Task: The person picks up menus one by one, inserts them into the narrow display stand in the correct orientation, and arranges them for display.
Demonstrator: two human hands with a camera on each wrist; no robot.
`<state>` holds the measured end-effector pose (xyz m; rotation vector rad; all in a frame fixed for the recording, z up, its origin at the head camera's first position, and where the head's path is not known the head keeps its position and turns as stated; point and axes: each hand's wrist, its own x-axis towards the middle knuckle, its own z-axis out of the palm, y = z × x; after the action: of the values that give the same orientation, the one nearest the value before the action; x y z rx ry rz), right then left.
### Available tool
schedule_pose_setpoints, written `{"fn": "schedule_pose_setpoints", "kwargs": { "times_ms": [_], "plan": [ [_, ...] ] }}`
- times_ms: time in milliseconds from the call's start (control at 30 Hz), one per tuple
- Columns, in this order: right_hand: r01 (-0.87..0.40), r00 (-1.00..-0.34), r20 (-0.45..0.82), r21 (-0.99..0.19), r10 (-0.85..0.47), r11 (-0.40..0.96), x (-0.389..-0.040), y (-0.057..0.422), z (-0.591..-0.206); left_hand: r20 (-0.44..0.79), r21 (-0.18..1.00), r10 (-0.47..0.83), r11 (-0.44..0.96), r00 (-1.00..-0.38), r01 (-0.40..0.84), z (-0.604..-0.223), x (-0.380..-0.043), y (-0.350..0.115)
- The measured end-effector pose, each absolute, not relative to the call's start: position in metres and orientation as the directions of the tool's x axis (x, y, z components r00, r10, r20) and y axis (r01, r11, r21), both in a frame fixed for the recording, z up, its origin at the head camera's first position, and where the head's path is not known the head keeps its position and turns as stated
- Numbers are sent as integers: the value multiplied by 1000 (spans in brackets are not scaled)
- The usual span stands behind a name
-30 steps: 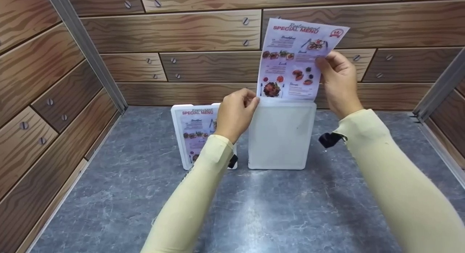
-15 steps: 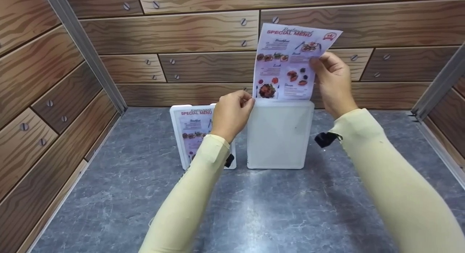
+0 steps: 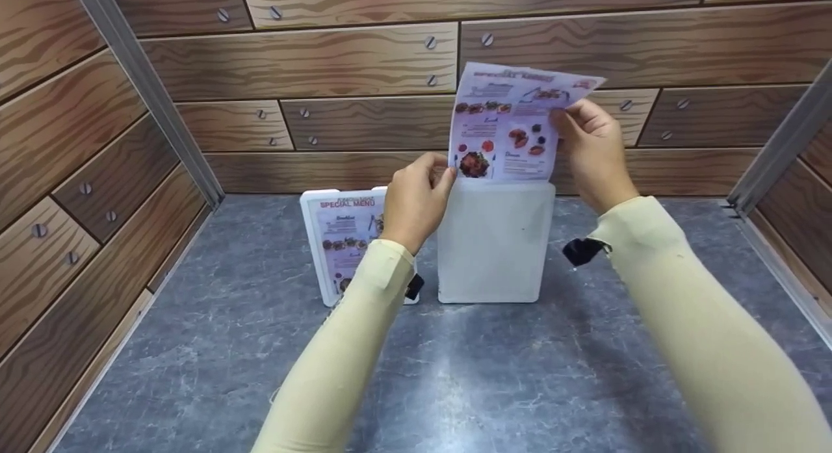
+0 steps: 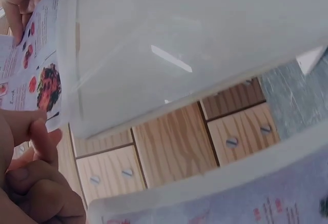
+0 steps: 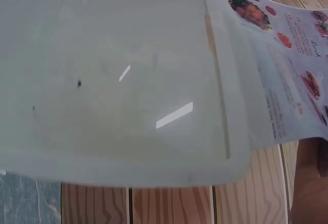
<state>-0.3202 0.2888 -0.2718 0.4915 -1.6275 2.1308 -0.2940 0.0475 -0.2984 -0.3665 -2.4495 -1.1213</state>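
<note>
A printed restaurant menu sheet (image 3: 504, 138) stands above a white-rimmed sign holder (image 3: 494, 245), its lower edge at the holder's top edge. Its top bends over, which foreshortens the title. My right hand (image 3: 597, 154) pinches the sheet's right edge between thumb and fingers. At the lower left corner, my left hand (image 3: 414, 203) pinches the sheet's left edge beside the holder's top. The left wrist view shows the left fingertips (image 4: 36, 119) against the paper. Through the holder's panel (image 5: 128, 80), in the right wrist view, no print shows.
Left of the holder stands a second white-framed holder (image 3: 312, 232) with a like menu (image 3: 335, 229) inside, partly hidden by my left arm. Both stand on a grey marbled table (image 3: 214, 349). Wood-patterned walls (image 3: 364, 121) rise behind and at the sides.
The sheet's top edge has come down and bent over, while its lower edge stays near the holder's top. Both hands keep their places at its edges. The whole view has shifted slightly.
</note>
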Motion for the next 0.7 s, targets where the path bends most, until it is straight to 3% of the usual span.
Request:
{"fn": "schedule_pose_setpoints", "kwargs": {
  "times_ms": [167,400,700],
  "plan": [
    [-497,-867,487,-835,102,-236,-320,281,-271,514,649,30,639,-857,412,-299,-296,46],
    [-480,-877,470,-862,99,-165,-319,280,-272,467,633,38,683,-883,364,-297,-295,41],
    [-476,-879,468,-874,89,-102,-315,285,-271,520,683,16,592,-854,427,-292,-298,43]
  ]
}}
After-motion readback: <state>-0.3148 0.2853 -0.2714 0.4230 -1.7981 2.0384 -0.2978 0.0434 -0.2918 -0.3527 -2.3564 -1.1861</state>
